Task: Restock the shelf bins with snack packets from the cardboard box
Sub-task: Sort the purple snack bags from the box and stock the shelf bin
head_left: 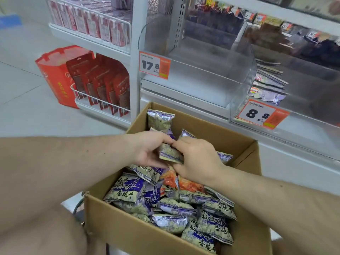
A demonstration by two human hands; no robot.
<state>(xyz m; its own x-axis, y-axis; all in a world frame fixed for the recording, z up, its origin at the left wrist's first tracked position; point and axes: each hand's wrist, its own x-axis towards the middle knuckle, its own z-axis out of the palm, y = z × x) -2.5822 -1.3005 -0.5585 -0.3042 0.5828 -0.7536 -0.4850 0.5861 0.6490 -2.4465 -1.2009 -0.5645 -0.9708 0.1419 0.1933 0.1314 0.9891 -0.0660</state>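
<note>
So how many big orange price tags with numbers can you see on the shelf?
2. One orange price tag reading 17.8 hangs on the empty clear plastic bin; another reading 8.8 sits lower right. Smaller blurred tags line the shelf above.

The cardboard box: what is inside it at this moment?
The cardboard box holds many purple snack packets and a few orange packets. The left hand and right hand grip one packet. The bottom is covered.
</note>
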